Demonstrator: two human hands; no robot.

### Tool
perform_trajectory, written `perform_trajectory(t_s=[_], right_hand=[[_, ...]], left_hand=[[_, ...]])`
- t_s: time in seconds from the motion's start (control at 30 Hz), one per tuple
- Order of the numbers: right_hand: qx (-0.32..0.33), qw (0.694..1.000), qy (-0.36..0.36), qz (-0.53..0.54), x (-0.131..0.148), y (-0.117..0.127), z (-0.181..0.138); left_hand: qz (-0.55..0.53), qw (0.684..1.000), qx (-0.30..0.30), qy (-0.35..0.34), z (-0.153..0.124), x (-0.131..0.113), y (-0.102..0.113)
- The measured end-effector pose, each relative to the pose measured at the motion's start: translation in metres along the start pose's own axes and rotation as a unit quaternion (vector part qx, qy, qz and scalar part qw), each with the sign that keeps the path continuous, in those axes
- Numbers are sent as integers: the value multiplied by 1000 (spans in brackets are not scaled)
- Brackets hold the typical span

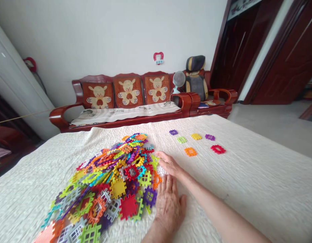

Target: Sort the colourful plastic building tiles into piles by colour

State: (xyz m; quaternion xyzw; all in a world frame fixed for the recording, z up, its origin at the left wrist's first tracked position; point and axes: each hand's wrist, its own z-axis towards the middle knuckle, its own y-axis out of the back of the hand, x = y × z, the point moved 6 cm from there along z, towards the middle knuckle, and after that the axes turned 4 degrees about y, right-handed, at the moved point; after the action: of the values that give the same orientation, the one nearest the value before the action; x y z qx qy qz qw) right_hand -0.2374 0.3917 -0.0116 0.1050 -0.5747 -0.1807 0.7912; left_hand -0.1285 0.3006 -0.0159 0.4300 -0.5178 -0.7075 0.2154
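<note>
Both hands lie open and flat, gripping nothing. The left hand and right hand touch the right edge of the heap of colourful plastic interlocking square tiles on the cream quilted surface.

A red wooden sofa stands against a white wall.

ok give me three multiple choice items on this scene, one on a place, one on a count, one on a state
1. Where does the pile of tiles lie?
A. on the bench
B. on the white cloth
C. on the floor

2. How many loose tiles lie apart, right of the pile?
A. six
B. two
C. ten

3. How is the left hand?
A. closed in a fist
B. raised in the air
C. flat, palm down, beside the pile

Answers: 1 B, the pile rests on the cloth. 2 A, six lie around the orange tile. 3 C, its fingers lie spread on the cloth.
</note>
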Motion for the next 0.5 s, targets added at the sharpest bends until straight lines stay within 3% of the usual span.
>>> perform_trajectory(t_s=[0.1, 0.17, 0.33, 0.5], right_hand=[[-55, 997, 7, 54, -7, 6, -2], [-70, 997, 10, 22, -5, 8, -4], [-11, 994, 34, -105, 10, -2, -8], [12, 991, 56, -118, 21, -2, -12]], left_hand=[[18, 1000, -12, 5, 2, 5, 1], [20, 1000, -12, 6, 0, 5, 2], [13, 1000, -18, 2, -5, 4, 8], [16, 999, -41, 6, -4, 12, 6]])
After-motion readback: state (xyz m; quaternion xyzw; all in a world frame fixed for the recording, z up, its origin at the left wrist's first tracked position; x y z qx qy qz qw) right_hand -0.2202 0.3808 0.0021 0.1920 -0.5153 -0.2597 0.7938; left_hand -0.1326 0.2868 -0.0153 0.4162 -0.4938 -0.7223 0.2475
